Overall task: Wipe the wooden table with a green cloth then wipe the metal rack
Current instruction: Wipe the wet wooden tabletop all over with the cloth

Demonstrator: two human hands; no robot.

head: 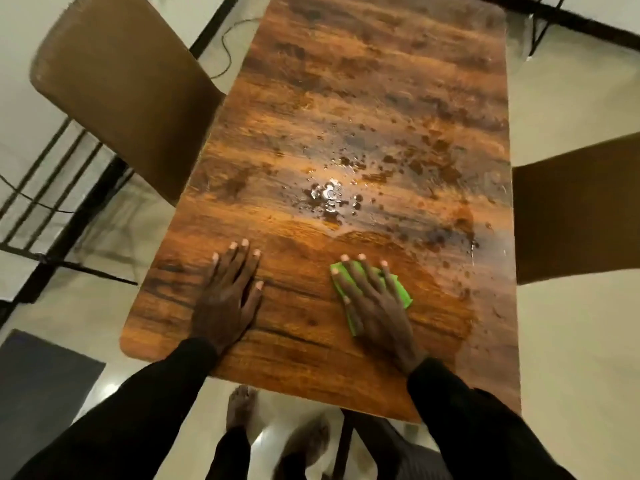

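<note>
A long wooden table (pixel 346 98) runs away from me, wet with droplets and a small puddle (pixel 330 197) near its middle. My right hand (pixel 375 303) lies flat with spread fingers on a folded green cloth (pixel 400 289), pressing it to the tabletop near the front right. My left hand (pixel 230 292) rests flat on the bare wood at the front left, fingers straight and holding nothing. A black metal rack (pixel 59 174) stands on the floor to the left, partly behind a chair.
One brown chair (pixel 117 81) stands against the table's left side and another brown chair (pixel 581 209) on its right. A dark mat (pixel 38 386) lies on the pale floor at the lower left. My bare feet (pixel 242 403) show below the table's near edge.
</note>
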